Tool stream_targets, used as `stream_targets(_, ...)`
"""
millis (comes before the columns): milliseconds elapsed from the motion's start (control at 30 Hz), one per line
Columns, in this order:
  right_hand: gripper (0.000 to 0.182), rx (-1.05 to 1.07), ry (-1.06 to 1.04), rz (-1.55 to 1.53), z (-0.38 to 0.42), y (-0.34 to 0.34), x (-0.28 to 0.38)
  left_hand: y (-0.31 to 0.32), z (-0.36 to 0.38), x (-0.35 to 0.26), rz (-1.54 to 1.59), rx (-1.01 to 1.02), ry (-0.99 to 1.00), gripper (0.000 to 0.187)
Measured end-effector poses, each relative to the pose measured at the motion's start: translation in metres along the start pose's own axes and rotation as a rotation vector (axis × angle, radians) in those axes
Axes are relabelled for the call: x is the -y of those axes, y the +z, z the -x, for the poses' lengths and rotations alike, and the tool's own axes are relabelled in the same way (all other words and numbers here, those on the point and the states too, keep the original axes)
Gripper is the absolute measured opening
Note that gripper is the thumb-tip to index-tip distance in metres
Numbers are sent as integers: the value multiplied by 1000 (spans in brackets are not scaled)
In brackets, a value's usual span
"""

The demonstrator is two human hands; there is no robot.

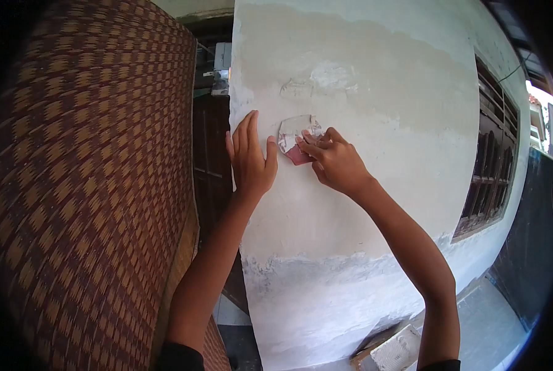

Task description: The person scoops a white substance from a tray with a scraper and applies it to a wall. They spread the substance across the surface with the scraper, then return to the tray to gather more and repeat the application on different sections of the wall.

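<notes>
My right hand (343, 162) grips a flat putty scraper (298, 151), pinkish and smeared with white putty, with the fingers closed over its right side. The scraper lies against or very close to the pale wall (351, 204). My left hand (250, 159) rests at the wall's left edge, its fingers stretched upward and the thumb apart, with nothing in it. Above the scraper, a whiter putty patch (332, 74) and some rough marks show on the plaster.
A brown woven-pattern panel (97, 173) fills the left side. At right, a dark-framed window (493, 142) is set in the wall. An open box (395, 352) with something whitish in it sits low by the wall's foot. A white fixture (222, 55) shows behind the wall's left edge.
</notes>
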State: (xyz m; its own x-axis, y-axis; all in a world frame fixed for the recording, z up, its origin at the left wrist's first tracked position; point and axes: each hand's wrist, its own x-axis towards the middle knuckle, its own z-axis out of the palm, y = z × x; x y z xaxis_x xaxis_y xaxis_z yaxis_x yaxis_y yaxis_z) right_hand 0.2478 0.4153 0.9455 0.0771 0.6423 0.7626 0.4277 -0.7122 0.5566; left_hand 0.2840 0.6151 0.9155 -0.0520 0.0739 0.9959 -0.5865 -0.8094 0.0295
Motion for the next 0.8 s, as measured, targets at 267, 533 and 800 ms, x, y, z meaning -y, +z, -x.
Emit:
stream_targets(267,32,-342,54,-115,-6,-17,-9,-3,-7,-1,34,19,-24,57)
stream_targets(533,25,-428,599,-932,-44,-13,-44,5,-9,-2,-10,-35,35,57)
stream_targets(800,29,-227,944,-1021,-55,-3,-61,12,-12,1,-100,-15,57,60)
